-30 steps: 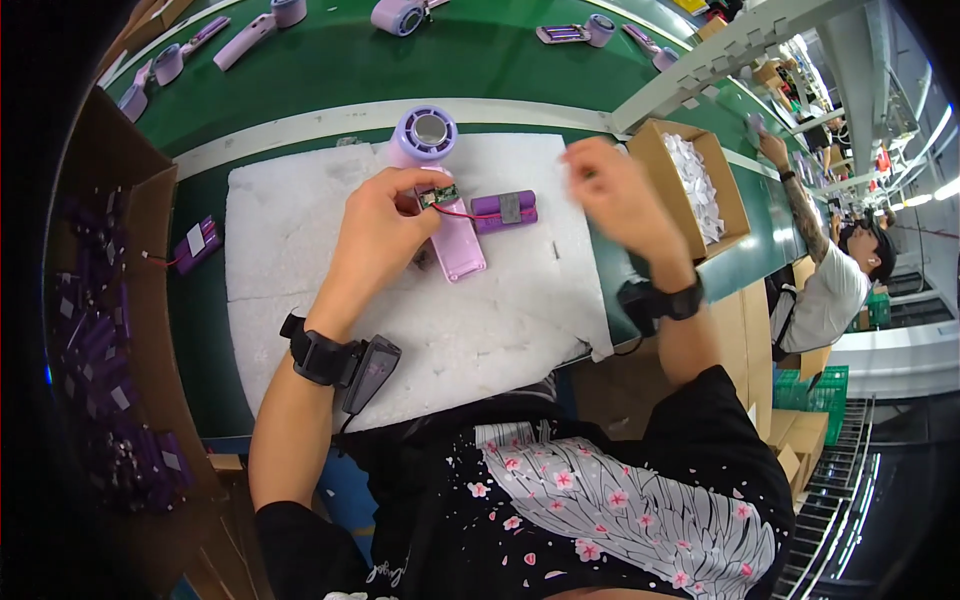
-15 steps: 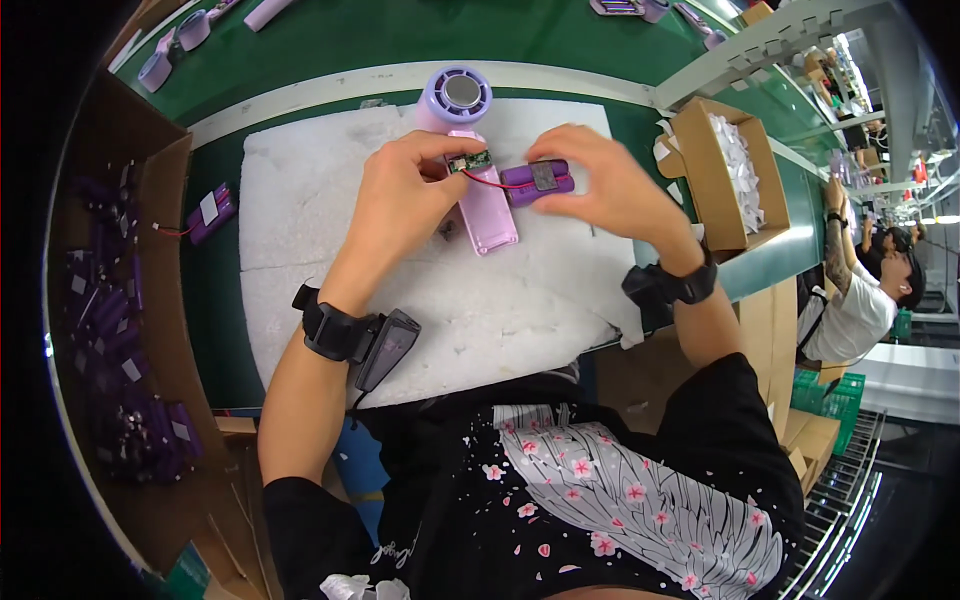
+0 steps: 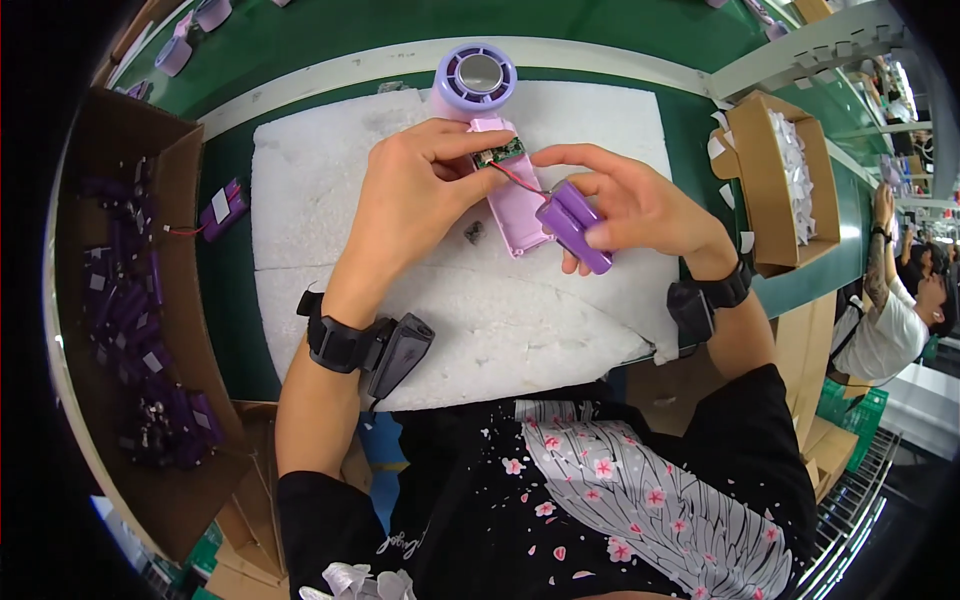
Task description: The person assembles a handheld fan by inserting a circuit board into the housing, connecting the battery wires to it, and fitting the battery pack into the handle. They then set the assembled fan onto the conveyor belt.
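Observation:
A small handheld fan lies on a white foam sheet, its round purple head (image 3: 476,78) at the far end and its open pink handle shell (image 3: 518,213) toward me. Between thumb and fingers, my left hand (image 3: 415,185) grips the green circuit board (image 3: 500,153) at the top of the shell. My right hand (image 3: 640,205) holds a purple two-cell battery pack (image 3: 575,226), tilted, just right of the handle. Red and black wires (image 3: 520,180) run from the board to the pack. A small dark bit (image 3: 474,232) lies on the foam beside the shell.
On the left stands a cardboard box (image 3: 190,330) of purple battery packs, with one loose pack (image 3: 222,208) beside it. A carton of white pieces (image 3: 795,180) is at right. More fan parts (image 3: 174,56) lie beyond the white rail (image 3: 350,72). A person (image 3: 890,310) works at far right.
My right hand has turned the battery pack from lying level to a steep tilt, showing its other side, and lowered it slightly. My left hand stays at the circuit board. The whole view has shifted slightly.

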A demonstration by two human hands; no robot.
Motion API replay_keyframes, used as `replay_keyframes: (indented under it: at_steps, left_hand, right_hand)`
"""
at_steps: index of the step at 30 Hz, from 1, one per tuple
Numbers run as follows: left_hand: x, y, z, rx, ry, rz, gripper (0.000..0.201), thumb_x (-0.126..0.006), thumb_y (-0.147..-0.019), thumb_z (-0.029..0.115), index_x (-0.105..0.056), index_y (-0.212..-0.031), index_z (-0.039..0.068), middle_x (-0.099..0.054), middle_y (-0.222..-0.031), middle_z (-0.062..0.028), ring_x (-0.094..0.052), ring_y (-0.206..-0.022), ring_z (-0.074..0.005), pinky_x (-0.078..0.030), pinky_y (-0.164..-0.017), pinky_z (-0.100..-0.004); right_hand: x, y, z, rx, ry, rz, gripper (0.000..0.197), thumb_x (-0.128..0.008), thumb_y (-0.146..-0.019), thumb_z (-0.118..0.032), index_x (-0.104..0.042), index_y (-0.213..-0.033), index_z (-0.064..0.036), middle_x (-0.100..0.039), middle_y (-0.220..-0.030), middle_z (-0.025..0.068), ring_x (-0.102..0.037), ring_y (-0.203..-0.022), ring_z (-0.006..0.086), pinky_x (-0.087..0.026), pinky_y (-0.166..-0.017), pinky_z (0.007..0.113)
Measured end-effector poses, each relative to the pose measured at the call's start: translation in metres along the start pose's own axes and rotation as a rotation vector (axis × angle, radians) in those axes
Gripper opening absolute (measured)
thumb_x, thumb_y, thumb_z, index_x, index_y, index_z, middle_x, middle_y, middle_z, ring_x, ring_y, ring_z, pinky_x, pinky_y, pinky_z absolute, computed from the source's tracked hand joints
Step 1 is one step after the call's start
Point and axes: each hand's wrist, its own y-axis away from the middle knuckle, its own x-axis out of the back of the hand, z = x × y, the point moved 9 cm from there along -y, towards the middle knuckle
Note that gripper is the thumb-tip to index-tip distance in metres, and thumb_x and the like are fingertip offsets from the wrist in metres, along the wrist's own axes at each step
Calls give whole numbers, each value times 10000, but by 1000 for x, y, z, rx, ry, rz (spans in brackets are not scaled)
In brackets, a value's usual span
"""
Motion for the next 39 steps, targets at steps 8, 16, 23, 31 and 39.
replay_keyframes:
  at_steps: [8,16,23,31,39]
  left_hand:
    - [-1,1,6,-13,-92,10,317,-728,-754,96,-734,-1069,65,-699,-965,-106,-645,-675,-135,-527,-642,-250]
    - [-2,3,11,-80,-131,34,302,-722,-763,108,-734,-1061,62,-704,-966,-113,-653,-661,-157,-529,-636,-259]
    - [-3,4,16,-117,-139,30,272,-693,-798,92,-727,-1065,56,-703,-931,-144,-662,-668,-208,-529,-646,-286]
    - [-3,4,18,-138,-179,8,256,-667,-835,77,-718,-1086,62,-686,-879,-176,-655,-679,-280,-517,-656,-320]
    - [-5,4,21,-153,-227,-39,263,-658,-850,78,-708,-1108,66,-666,-865,-217,-635,-688,-328,-506,-665,-352]
  right_hand:
    - [-10,3,-6,101,-102,-108,896,-801,-639,-21,-344,-1407,30,-539,-1101,143,-654,-944,244,-536,-844,351]
    - [1,4,-18,236,268,62,845,-819,-579,-91,-453,-1331,31,-535,-1179,116,-572,-1068,213,-460,-965,344]
    - [-3,3,-18,313,680,82,778,-826,-578,-136,-520,-1278,11,-545,-1222,88,-519,-1137,209,-415,-1005,341]
    - [0,-7,-21,385,812,211,723,-847,-586,-148,-558,-1235,-12,-566,-1231,97,-542,-1120,227,-438,-988,346]
    - [-13,-1,-30,525,1047,209,641,-868,-602,-152,-615,-1181,-41,-583,-1235,107,-554,-1124,285,-469,-969,373]
